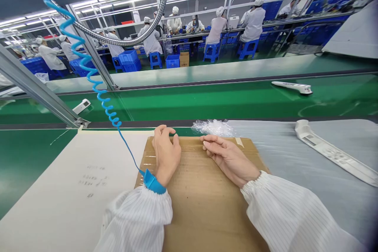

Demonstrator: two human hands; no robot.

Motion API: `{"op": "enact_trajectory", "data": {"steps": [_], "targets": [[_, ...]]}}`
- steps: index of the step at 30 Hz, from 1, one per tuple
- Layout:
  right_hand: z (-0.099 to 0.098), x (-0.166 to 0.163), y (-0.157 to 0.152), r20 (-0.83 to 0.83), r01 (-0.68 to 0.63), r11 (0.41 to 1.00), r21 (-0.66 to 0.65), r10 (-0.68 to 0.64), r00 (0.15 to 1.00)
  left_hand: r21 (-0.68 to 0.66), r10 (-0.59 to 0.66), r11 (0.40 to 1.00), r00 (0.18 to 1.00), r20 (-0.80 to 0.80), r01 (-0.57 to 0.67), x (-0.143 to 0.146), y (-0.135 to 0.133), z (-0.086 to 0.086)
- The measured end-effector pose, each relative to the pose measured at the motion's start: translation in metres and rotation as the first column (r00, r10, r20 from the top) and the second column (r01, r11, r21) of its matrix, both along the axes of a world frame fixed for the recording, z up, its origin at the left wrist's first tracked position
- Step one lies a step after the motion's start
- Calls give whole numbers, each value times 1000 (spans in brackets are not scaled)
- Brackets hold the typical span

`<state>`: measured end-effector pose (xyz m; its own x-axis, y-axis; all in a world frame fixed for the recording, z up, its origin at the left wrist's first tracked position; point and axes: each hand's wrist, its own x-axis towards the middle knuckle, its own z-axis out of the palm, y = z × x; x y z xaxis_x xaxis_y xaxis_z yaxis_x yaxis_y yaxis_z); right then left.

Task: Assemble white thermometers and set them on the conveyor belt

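My left hand (167,151) is over the upper left part of a flat brown cardboard sheet (203,204). Its fingers bend loosely, with the thumb apart from them and nothing visible between. A blue wrist strap (154,182) circles that wrist, joined to a coiled blue cord (85,59). Over the sheet's upper right part, my right hand (226,155) has its thumb and fingertips drawn together. Whatever may be between those fingertips is too small to make out. Just beyond the sheet's far edge lies a crumpled clear plastic heap (214,127).
White paper (67,177) lies at left; grey foam sheeting (274,145) at right bears a long white plastic part (333,151). Two similar parts, one right (292,86) and one left (82,106), rest on the green belt (177,104). A metal post (38,86) rises at left. Co-workers sit beyond.
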<state>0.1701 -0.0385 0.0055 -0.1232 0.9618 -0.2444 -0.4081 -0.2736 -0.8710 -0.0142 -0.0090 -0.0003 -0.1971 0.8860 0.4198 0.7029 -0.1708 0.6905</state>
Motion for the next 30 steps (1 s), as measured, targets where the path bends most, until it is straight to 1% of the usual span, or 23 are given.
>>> {"op": "enact_trajectory", "data": {"steps": [3, 9, 15, 23, 30], "targets": [[0, 0, 0, -4, -14, 1000, -4, 14, 1000, -2, -2, 1000, 1000, -5, 2, 0, 0, 0], [3, -2, -1, -10, 6, 1000, -11, -6, 1000, -10, -2, 1000, 1000, -11, 2, 0, -1, 2], [0, -3, 1, -23, 5, 1000, -6, -5, 1000, -33, -5, 999, 1000, -5, 5, 0, -1, 3], [-1, -1, 0, -27, -11, 1000, 18, 11, 1000, -20, 7, 1000, 1000, -11, -7, 0, 0, 4], [1, -5, -1, -46, 21, 999, 24, -20, 999, -2, 26, 1000, 999, -25, -26, -3, 2, 4]]}}
